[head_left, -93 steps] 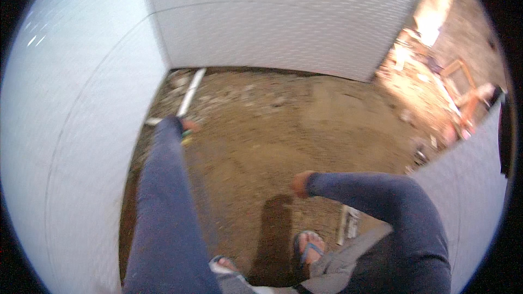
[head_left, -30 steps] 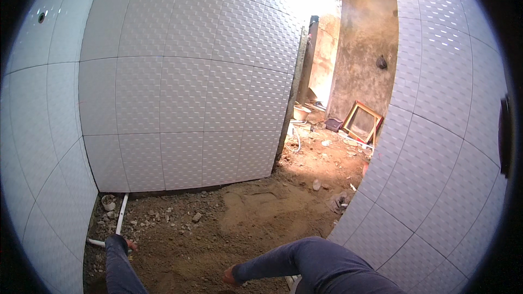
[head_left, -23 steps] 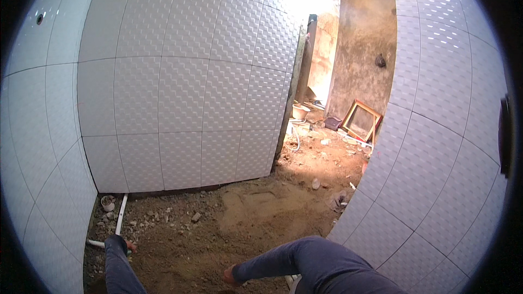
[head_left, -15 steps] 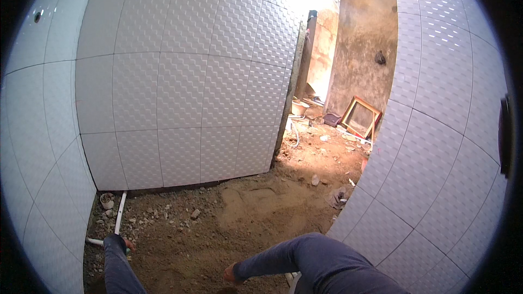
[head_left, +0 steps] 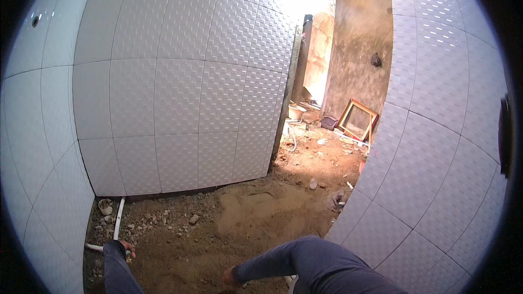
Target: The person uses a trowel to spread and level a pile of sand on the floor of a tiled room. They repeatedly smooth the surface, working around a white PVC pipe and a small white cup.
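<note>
My left hand [head_left: 128, 248] is low over the dirt floor, beside a white plastic pipe [head_left: 119, 219] that runs out from the tiled back wall. Its fingers are curled, and a small pale-greenish thing shows under them, too small to name. My right hand [head_left: 229, 278] hangs near the lower edge, close above the brown soil [head_left: 185, 261], with its fingers turned away and hidden. A second short white pipe [head_left: 95, 247] sticks out by the left wall. Long dark blue-grey sleeves cover both arms.
White patterned tiles cover the back wall [head_left: 180, 92] and right wall [head_left: 430, 147]. A white pipe end filled with rubble [head_left: 105, 206] stands in the far left corner, near loose stones [head_left: 163, 218]. Through the doorway are a wooden frame [head_left: 358, 121], a whitish bucket [head_left: 296, 111] and scattered debris.
The whole view has shifted slightly, with the walls and floor sitting a little lower. My left hand has turned a little, showing more of its fingers. My right hand stays nearly in place.
</note>
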A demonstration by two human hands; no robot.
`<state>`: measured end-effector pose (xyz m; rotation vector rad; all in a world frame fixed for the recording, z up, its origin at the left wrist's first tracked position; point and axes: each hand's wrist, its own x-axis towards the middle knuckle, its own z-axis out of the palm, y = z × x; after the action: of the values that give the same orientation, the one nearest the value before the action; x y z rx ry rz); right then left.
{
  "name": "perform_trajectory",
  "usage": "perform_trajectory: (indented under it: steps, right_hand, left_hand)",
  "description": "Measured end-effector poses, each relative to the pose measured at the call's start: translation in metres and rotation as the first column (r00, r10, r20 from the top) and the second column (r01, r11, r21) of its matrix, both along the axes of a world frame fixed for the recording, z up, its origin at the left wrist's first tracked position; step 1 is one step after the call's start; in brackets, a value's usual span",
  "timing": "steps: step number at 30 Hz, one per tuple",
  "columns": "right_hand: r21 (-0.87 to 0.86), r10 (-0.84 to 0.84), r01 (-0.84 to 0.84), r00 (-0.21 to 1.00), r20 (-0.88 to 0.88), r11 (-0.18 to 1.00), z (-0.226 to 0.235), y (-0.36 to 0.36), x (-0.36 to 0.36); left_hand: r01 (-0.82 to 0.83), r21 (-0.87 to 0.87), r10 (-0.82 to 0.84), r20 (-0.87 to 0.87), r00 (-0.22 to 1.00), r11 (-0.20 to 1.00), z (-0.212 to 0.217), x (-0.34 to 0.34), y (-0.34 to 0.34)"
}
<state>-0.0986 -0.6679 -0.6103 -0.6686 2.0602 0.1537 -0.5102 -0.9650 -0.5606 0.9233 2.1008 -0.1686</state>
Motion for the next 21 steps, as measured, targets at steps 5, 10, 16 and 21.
perform_trajectory:
  steps: [5,10,16,21]
  right_hand:
    - [-0.101,0.019,-0.022,0.999,-0.032,0.995,0.015,-0.036,-0.024]
    - [-0.078,-0.015,0.012,0.999,-0.035,0.997,0.026,-0.029,-0.018]
    - [-0.053,-0.124,0.126,0.992,0.025,0.991,0.015,0.017,0.019]
    - [-0.103,0.018,-0.024,0.998,-0.064,0.994,0.045,-0.032,-0.012]
  left_hand:
    - [-0.083,0.187,0.065,0.098,0.993,0.979,-0.057,-0.082,-0.080]
    - [0.157,0.386,-0.158,-0.030,0.987,0.909,-0.074,-0.087,-0.049]
    - [0.077,0.476,-0.103,0.028,0.994,0.876,-0.082,-0.040,0.043]
    - [0.183,0.499,-0.121,-0.154,0.981,0.847,-0.109,-0.104,-0.041]
